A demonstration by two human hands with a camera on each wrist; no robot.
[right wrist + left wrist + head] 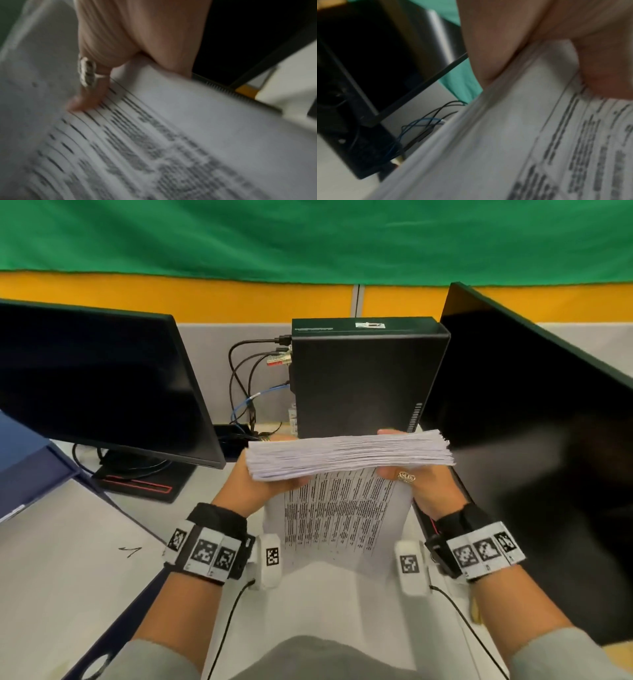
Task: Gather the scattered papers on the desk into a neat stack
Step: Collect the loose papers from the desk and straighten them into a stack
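A thick stack of printed white papers [346, 453] stands upright on its lower edge between my hands, its top edge toward the camera and printed face toward me. My left hand [260, 474] grips its left side, and my right hand [411, 470], which wears a ring, grips its right side. The left wrist view shows the printed sheet of the paper stack [513, 142] with my left hand [530, 33] curled over its edge. In the blurred right wrist view, my right hand's ringed finger [89, 92] lies along the printed face of the stack [171, 135].
A dark monitor [102, 385] stands at the left and another monitor [534, 419] at the right. A black computer tower [363, 378] with cables [246, 385] is right behind the stack. A blue folder [30, 467] lies at the far left on the white desk [68, 559].
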